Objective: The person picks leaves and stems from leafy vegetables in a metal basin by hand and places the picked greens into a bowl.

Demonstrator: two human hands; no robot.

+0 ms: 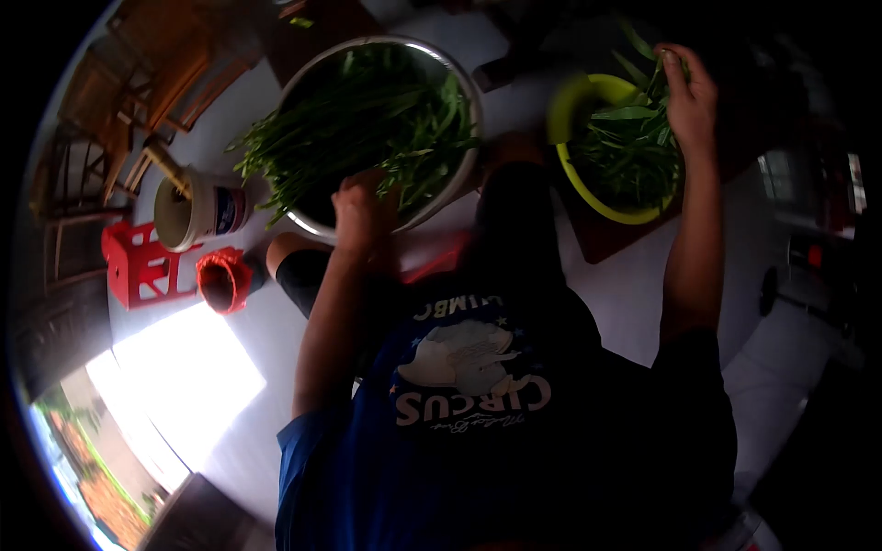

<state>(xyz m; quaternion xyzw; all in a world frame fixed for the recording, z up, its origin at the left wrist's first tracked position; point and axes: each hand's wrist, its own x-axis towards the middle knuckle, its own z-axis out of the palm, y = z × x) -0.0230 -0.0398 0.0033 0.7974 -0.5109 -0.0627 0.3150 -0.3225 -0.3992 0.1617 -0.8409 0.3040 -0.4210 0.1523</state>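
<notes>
While the right hand [691, 96] is closed on a small bunch of leafy sprigs [658, 87], thumb against fingers, those sprigs lie directly at its fingertips, with leaves projecting to the hand's left. The bunch is held at the far right edge of a yellow-green basin [625, 218], inside which further loose leaves [629, 170] are piled below and to the left of the same hand. This basin stands on a dark brown surface [597, 241].

The left hand [356, 213] is at the near rim of a wide metal basin [475, 110], knuckles curled, its fingers partly lost in shadow; whether it grips any stalk cannot be determined. Long greens [354, 124] fill that basin just beyond the hand, their ends overhanging the rim on the left side. The two basins stand apart, the metal one to the left.

Noted further left, on the floor: a white bucket [207, 218] with a wooden handle [167, 167] in it, a red plastic stool [138, 271] and a red-lined bin [223, 280]
</notes>
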